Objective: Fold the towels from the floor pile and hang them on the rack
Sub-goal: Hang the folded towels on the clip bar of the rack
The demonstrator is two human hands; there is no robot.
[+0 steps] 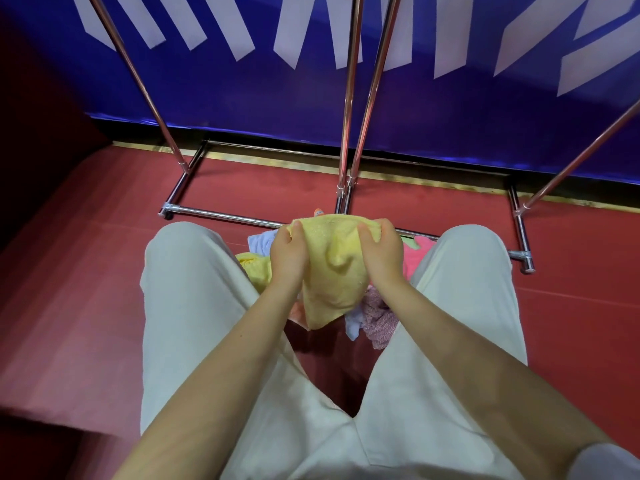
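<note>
Head view: the left hand (288,252) and right hand (382,251) each grip a top corner of the yellow towel (332,271), held above the floor pile (377,317) between the knees. It looks mid-fold, though the creases are hard to read. Next, probably, bring the corners together, then lift to the rack (349,133).

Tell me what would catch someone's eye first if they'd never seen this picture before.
The yellow towel at the centre draws the eye first, held up by its top edge between the left hand and right hand. Under it, a pile of towels in pink, blue and yellow lies on the red floor between the person's knees. Behind, the chrome rack stands against a blue banner.
</note>
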